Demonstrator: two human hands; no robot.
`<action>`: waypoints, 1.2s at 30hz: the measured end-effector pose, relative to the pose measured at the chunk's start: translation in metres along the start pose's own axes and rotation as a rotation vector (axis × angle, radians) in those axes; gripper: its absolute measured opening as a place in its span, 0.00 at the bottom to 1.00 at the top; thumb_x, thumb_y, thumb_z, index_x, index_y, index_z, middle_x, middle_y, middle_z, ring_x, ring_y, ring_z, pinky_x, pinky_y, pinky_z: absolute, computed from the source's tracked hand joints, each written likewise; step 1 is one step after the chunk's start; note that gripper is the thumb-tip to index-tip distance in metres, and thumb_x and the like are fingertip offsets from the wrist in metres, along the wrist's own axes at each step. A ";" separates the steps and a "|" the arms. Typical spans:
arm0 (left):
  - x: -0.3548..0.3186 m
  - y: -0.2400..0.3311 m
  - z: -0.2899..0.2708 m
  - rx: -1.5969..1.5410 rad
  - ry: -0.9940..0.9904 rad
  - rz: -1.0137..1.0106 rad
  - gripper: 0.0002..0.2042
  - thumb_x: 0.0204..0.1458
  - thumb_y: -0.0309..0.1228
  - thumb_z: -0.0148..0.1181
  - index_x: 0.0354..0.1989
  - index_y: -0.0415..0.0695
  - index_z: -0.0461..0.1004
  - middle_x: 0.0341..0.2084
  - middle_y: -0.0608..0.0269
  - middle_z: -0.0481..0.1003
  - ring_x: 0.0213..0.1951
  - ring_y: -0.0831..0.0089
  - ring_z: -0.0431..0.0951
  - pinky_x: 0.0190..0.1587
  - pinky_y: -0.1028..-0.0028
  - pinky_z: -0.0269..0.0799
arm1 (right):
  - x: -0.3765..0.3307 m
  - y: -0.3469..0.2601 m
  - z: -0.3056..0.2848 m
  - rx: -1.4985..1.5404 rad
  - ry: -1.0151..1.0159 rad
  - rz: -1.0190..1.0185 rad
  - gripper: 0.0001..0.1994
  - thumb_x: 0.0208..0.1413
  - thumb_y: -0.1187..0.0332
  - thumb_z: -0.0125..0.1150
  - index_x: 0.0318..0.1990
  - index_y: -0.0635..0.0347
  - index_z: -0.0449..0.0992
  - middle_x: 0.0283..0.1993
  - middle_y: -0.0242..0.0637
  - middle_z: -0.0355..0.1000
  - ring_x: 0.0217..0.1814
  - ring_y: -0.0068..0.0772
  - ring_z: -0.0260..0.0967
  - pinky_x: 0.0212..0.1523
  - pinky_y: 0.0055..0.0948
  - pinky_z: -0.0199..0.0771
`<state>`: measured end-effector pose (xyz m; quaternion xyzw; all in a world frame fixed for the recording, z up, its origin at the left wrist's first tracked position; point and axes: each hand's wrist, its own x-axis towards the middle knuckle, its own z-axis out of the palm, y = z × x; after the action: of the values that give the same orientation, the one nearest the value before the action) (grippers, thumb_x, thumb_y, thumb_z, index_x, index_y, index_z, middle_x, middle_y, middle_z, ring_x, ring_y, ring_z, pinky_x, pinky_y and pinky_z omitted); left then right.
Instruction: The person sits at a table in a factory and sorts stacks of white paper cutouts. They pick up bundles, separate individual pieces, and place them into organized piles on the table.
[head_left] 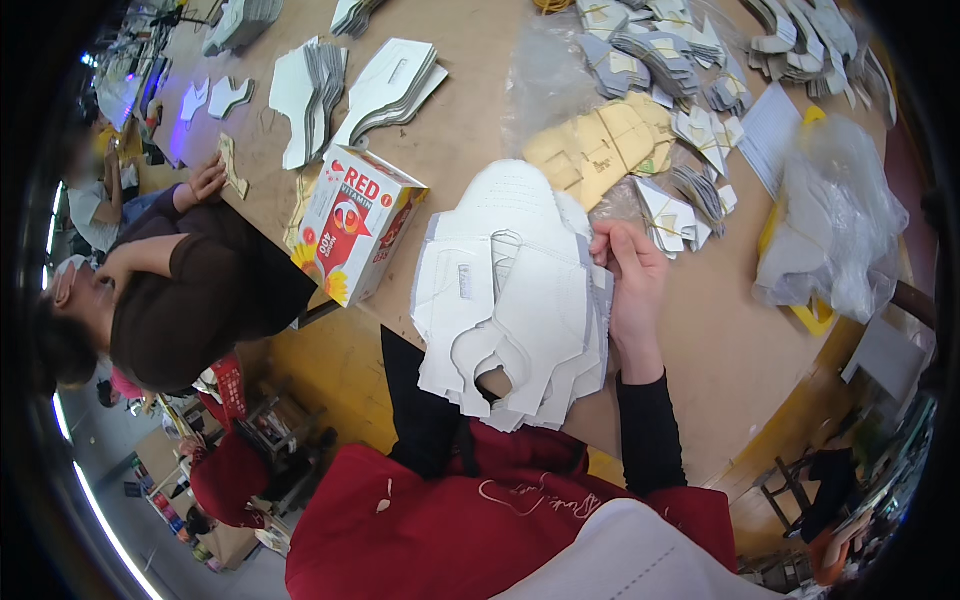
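A thick stack of white shoe-upper pieces with grey edges lies in front of me, its lower end over the table's near edge. The pieces are fanned unevenly and have curved cut-outs and rows of small holes. At the stack's upper right edge is my right hand, its fingers curled closed on the margin of the pieces. My left hand is hidden; only the dark left sleeve shows, running up to the stack's lower left side.
Left of the stack stands a red-and-white carton. Behind it lie more white piece stacks. Yellowish banded pieces, grey-white bundles and a plastic bag sit toward the right. A co-worker is at the table's left edge.
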<state>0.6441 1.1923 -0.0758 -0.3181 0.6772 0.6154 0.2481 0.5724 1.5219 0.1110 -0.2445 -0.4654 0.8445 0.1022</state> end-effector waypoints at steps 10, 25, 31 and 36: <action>0.027 -0.005 0.016 0.017 -0.125 0.110 0.09 0.55 0.23 0.52 0.43 0.35 0.73 0.41 0.49 0.74 0.45 0.63 0.75 0.47 0.68 0.69 | 0.005 0.014 -0.001 -0.093 0.024 -0.182 0.13 0.65 0.66 0.52 0.42 0.67 0.79 0.32 0.27 0.71 0.32 0.14 0.60 0.35 0.15 0.61; 0.074 -0.083 -0.007 0.046 -0.373 0.080 0.10 0.55 0.22 0.52 0.44 0.35 0.73 0.43 0.49 0.74 0.47 0.62 0.75 0.49 0.67 0.69 | -0.236 -0.150 0.036 -0.222 -0.574 -1.167 0.13 0.53 0.56 0.65 0.32 0.58 0.76 0.49 0.48 0.71 0.45 0.35 0.68 0.45 0.30 0.67; 0.071 -0.075 -0.009 0.138 -0.538 0.159 0.09 0.55 0.22 0.51 0.44 0.35 0.73 0.44 0.49 0.74 0.48 0.61 0.74 0.50 0.67 0.69 | -0.416 -0.230 0.057 -0.414 -1.550 -0.941 0.13 0.59 0.79 0.42 0.36 0.70 0.78 0.48 0.47 0.74 0.45 0.57 0.73 0.42 0.40 0.74; 0.059 -0.063 0.001 0.207 -0.569 0.212 0.09 0.56 0.22 0.51 0.44 0.34 0.72 0.45 0.49 0.73 0.49 0.61 0.73 0.51 0.67 0.68 | -0.476 -0.225 0.072 -0.534 -1.474 -0.761 0.18 0.63 0.77 0.34 0.36 0.74 0.76 0.49 0.56 0.71 0.44 0.67 0.70 0.41 0.45 0.73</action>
<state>0.6507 1.1832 -0.1608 -0.0340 0.6690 0.6299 0.3932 0.9326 1.4011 0.4821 0.5208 -0.6454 0.5586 -0.0104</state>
